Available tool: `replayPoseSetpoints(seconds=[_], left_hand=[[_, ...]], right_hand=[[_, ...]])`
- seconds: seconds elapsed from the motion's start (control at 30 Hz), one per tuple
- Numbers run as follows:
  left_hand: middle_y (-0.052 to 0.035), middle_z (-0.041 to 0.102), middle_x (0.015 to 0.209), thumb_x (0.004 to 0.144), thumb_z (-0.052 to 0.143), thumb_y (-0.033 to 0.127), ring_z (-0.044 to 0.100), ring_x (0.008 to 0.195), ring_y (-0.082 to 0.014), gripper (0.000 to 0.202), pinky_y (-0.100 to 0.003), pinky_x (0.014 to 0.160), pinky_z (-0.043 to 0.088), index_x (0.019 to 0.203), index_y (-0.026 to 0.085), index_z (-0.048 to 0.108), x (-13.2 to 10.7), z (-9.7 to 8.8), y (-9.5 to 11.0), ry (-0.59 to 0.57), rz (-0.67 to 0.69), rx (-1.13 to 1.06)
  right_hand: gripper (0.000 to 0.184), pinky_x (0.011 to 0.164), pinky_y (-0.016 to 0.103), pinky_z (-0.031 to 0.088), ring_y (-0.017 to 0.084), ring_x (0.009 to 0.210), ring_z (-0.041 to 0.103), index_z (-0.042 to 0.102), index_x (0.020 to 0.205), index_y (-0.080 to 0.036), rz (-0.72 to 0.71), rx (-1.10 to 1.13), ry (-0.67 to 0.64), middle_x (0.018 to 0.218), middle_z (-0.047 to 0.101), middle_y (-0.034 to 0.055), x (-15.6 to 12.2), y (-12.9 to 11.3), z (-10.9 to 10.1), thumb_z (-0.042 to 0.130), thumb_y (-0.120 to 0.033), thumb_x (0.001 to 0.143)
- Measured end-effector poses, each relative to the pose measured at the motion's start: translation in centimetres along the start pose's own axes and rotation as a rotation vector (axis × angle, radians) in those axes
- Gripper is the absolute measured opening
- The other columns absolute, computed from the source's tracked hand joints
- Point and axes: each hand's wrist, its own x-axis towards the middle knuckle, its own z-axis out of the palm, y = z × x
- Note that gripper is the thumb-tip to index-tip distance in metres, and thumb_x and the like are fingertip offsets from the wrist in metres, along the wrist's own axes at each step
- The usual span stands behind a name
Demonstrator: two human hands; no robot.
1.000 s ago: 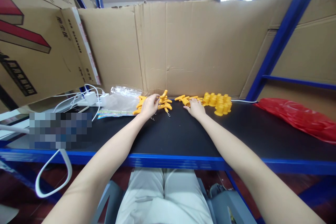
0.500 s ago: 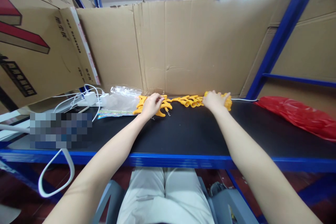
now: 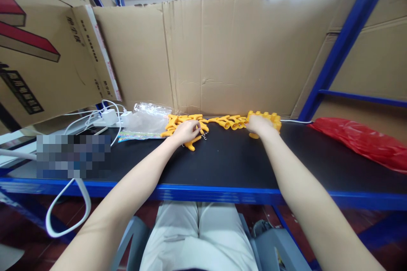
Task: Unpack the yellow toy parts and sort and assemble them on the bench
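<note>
My left hand (image 3: 187,132) is closed on a yellow branched plastic piece (image 3: 190,145), whose lower end sticks out toward me below the fingers. Around it lies a pile of similar yellow branched pieces (image 3: 171,122), with a small curly metal bit (image 3: 205,136) at the right side. My right hand (image 3: 259,124) reaches down at a cluster of knobbed yellow plastic pieces (image 3: 274,119). Its fingers are bent and partly hidden, and a rounded yellow piece (image 3: 253,136) shows just under them. Between the hands is a row of yellow pieces with cup-shaped ends (image 3: 234,126).
Behind stands a cardboard wall (image 3: 254,59). On the left are a clear plastic bag (image 3: 144,120), white chargers (image 3: 110,116) with cables, and a blurred-out patch. A red plastic bag (image 3: 359,137) lies at the right. The black tabletop (image 3: 222,165) has a blue front edge.
My left hand has come slightly toward me, and the yellow piece in it now points more forward. The right hand has drawn back a little, with a rounded yellow piece now showing beneath it.
</note>
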Motion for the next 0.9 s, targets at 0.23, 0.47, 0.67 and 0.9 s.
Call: replayPoseSetpoints(seconds=[0.23,0.47,0.67,0.9], left_hand=[[-0.0046,0.065,0.065,0.072,0.054,0.058,0.058,0.064,-0.0192,0.040,-0.027,0.056,0.038,0.062,0.020,0.062,-0.4,-2.4,0.4,-0.311,-0.144,0.148],[-0.0006,0.064,0.065,0.062,0.065,0.041,0.057,0.060,-0.0163,0.020,-0.025,0.051,0.035,0.067,0.022,0.063,-0.4,-2.0,-0.1,-0.407,-0.141,0.114],[-0.0025,0.062,0.065,0.062,0.058,0.026,0.056,0.061,-0.0173,0.006,-0.027,0.053,0.036,0.060,0.021,0.057,-0.2,-1.0,-0.2,-0.310,-0.076,0.092],[-0.0050,0.060,0.081,0.067,0.056,0.028,0.056,0.073,-0.0187,0.009,-0.029,0.063,0.041,0.068,0.019,0.055,-0.2,-1.0,0.2,-0.107,0.036,0.052]], right_hand=[[0.027,0.078,0.034,0.049,0.027,0.091,0.065,0.070,0.101,-0.015,-0.019,0.092,-0.175,0.098,0.070,0.0121,-3.5,-6.8,-3.2,0.058,-0.024,0.077],[0.023,0.079,0.032,0.049,0.022,0.087,0.064,0.070,0.091,-0.021,-0.188,0.312,-0.256,0.094,0.070,0.0051,-4.5,-8.8,-0.7,0.067,-0.037,0.074],[0.024,0.084,0.037,0.047,0.022,0.088,0.063,0.068,0.087,-0.020,-0.235,0.380,-0.186,0.090,0.068,0.0040,-4.5,-9.2,0.3,0.063,-0.041,0.076],[0.023,0.107,0.059,0.016,0.027,0.111,0.054,0.061,0.099,-0.021,-0.207,0.225,-0.069,0.112,0.064,0.0072,-4.3,-9.5,-0.3,0.062,-0.020,0.076]])
